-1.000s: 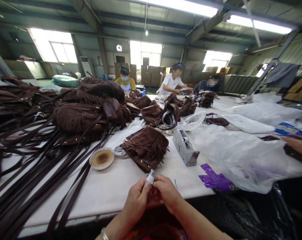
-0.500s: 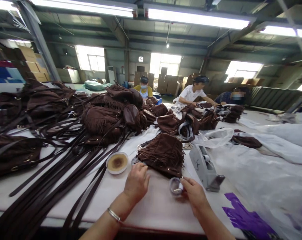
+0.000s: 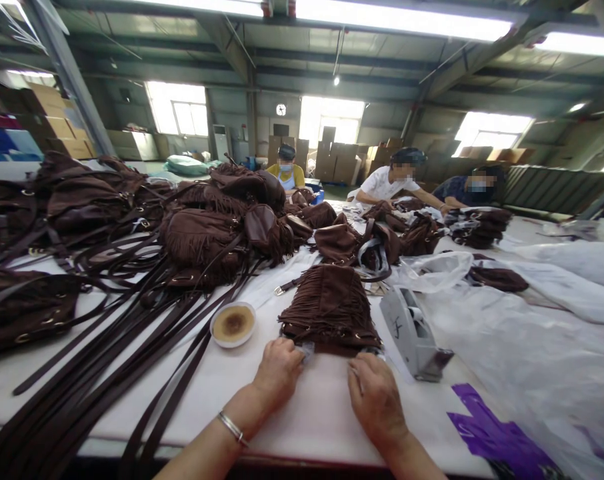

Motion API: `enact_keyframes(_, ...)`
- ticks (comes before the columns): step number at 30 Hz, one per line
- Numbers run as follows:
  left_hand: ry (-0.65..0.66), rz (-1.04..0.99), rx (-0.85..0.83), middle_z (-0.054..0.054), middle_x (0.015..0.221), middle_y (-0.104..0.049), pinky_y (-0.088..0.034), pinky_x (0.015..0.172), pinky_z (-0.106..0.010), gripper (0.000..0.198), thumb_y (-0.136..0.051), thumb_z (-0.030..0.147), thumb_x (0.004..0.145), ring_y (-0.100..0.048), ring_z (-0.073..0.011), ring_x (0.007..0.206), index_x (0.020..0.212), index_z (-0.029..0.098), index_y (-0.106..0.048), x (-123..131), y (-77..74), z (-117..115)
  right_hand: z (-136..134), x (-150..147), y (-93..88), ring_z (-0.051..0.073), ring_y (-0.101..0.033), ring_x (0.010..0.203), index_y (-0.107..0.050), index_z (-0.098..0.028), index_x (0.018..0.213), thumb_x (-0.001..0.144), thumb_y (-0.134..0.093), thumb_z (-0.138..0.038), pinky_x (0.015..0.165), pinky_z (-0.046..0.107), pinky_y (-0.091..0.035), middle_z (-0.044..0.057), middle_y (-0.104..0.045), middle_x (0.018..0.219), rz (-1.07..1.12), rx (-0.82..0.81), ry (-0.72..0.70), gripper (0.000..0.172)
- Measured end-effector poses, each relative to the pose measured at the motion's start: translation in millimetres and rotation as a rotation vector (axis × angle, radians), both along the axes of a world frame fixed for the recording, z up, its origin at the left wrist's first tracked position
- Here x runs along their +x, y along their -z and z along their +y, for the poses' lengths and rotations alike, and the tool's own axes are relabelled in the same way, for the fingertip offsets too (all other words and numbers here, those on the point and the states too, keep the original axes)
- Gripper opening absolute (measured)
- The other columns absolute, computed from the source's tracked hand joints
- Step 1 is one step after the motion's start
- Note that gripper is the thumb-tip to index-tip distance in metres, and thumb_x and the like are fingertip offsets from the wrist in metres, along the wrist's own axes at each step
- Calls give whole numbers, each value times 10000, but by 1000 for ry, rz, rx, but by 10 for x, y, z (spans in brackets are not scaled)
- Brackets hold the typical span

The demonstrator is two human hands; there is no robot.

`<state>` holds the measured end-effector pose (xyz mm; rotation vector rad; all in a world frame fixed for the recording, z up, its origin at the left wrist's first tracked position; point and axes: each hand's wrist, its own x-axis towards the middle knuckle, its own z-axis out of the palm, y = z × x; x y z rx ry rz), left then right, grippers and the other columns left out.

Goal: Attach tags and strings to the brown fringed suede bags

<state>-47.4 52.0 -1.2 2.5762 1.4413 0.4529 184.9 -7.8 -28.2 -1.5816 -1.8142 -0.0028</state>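
A dark brown fringed bag (image 3: 327, 303) lies flat before me, its opening edge with metal eyelets towards me. My left hand (image 3: 279, 373), wearing a silver bangle, is closed at the bag's near left corner. A scrap of clear plastic (image 3: 308, 349) shows at its fingertips. At the near right corner my right hand (image 3: 377, 397) is closed with curled fingers; what they hold is hidden. A strap with a buckle (image 3: 281, 290) sticks out at the bag's left side. Left of the bag stands a round white dish (image 3: 233, 325) with a tan, dark-centred filling.
A grey tape dispenser (image 3: 415, 333) stands right of the bag. Long brown straps (image 3: 107, 353) and piled fringed bags (image 3: 202, 237) cover the left. Clear plastic sheeting (image 3: 512, 340) and purple tape (image 3: 497, 427) lie right. Several people (image 3: 389, 183) work across the table.
My right hand has moved up to the bag's near right corner; the round clear-plastic item by it no longer shows. The bag lies straighter, and my left hand is slightly lower.
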Motion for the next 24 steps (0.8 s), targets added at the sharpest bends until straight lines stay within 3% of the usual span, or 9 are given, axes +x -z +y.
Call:
enact_keyframes(3,105,-28,-7,-67,896,-632,-400,861,-390,115,-601,184,856,-554,-214,916,758,196,-659,1,-51,-111,-8,-122,70,276,-572,1024,-641,-170,1100,853,-483,-141,948,432,-443,133,-640,1068,-87,-107,-89,294)
enact_keyframes(6,294,-38,-50,-32,866,-638,-340,968,-427,142,-617,167,836,-559,-198,964,698,196,-625,-61,-145,-233,266,-104,81,315,-547,1078,-639,-130,1084,792,-538,-155,981,461,-420,168,-623,1114,-75,-182,-32,310)
enact_keyframes(10,455,-34,-137,24,864,-646,-112,1122,-501,126,-624,125,797,-514,-198,1157,714,218,-611,-194,-199,-326,731,76,-68,270,-576,996,-642,-134,1007,736,-562,-162,920,389,-458,125,-649,1023,180,-297,-42,284)
enact_keyframes(12,465,-20,-173,35,877,-646,-74,1126,-505,107,-644,153,796,-500,-201,1185,721,219,-607,-237,-171,-335,777,115,-153,231,-587,904,-649,-151,941,745,-527,-152,853,350,-475,91,-659,931,287,-300,-53,231)
enact_keyframes(15,456,-5,-179,33,877,-643,-95,1107,-497,95,-673,182,797,-513,-205,1153,736,216,-608,-236,-102,-339,524,-8,-228,202,-574,823,-655,-172,840,763,-485,-132,800,327,-468,70,-646,840,221,-210,-216,190)
enact_keyframes(17,450,-16,-158,23,897,-650,-146,1089,-465,78,-663,179,815,-528,-197,1110,766,222,-621,-203,-68,-346,263,-167,-255,218,-558,998,-668,-196,1002,738,-519,-114,909,345,-433,78,-657,1040,79,-137,-483,314)
enact_keyframes(19,444,-31,-131,11,927,-658,-210,1055,-432,67,-633,195,851,-545,-188,1044,797,233,-639,-166,-50,-345,53,-301,-286,240,-508,1121,-661,-233,1068,735,-552,-118,1001,387,-366,58,-652,1126,-70,-137,-595,369)
enact_keyframes(24,367,16,-78,-4,812,-635,-282,991,-435,115,-607,192,858,-557,-176,854,756,218,-654,-128,-52,-275,-184,-320,-382,280,-482,1154,-660,-195,835,780,-574,-186,1054,441,-274,54,-675,900,-335,-257,-441,102)
